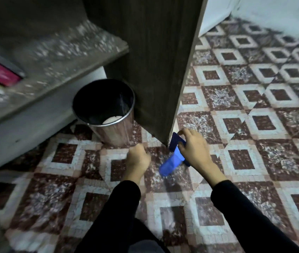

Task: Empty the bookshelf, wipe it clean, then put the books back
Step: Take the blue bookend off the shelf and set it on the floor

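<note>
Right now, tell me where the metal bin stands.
In the head view the metal bin stands on the tiled floor left of centre, beside the dark wooden panel, just beyond the left hand.

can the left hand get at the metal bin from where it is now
Probably yes: the left hand, curled and seemingly empty, is near the metal bin, only floor tiles between; the right hand holds a blue item.

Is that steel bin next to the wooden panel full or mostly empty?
Mostly empty. The steel bin stands upright, its dark inside visible almost to the bottom, where only one pale object lies.
</note>
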Available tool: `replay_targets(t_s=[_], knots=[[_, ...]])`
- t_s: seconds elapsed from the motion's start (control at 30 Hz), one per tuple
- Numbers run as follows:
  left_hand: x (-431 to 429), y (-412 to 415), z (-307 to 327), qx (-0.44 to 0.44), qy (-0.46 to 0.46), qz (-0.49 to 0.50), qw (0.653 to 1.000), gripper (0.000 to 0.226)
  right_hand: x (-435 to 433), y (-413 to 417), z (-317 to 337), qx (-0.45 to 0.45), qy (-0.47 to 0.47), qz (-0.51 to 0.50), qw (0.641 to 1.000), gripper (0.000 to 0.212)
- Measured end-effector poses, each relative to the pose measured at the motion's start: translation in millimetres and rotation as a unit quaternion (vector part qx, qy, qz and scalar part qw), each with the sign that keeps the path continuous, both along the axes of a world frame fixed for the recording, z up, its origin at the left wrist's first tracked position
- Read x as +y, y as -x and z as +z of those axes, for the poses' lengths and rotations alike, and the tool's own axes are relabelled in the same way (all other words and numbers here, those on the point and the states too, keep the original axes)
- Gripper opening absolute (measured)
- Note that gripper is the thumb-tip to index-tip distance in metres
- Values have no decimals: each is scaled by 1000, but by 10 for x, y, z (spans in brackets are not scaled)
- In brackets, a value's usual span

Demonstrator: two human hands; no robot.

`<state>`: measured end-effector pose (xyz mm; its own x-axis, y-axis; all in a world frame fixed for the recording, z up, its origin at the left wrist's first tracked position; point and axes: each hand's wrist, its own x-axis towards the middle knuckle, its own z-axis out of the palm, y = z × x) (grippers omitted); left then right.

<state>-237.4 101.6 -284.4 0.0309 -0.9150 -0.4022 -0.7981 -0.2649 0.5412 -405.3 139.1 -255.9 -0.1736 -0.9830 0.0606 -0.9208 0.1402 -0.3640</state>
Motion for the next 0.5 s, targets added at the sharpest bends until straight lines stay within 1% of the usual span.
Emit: replay_targets(t_s=[0.17, 0.23, 0.4, 0.5], knots=[[-46, -336, 789, -84, 67, -62, 992, 27, -115, -300, 539, 25, -25, 48, 998, 35], [-36, -479, 1073, -112, 94, -75, 986, 28, -169, -425, 724, 30, -21, 73, 997, 36], [47, -922, 1698, -176, 152, -58, 971, 33, -265, -814, 1183, 44, 13, 133, 990, 31], [124, -1253, 2018, -201, 184, -41, 961, 33, -339, -1106, 1469, 57, 40, 180, 981, 37]])
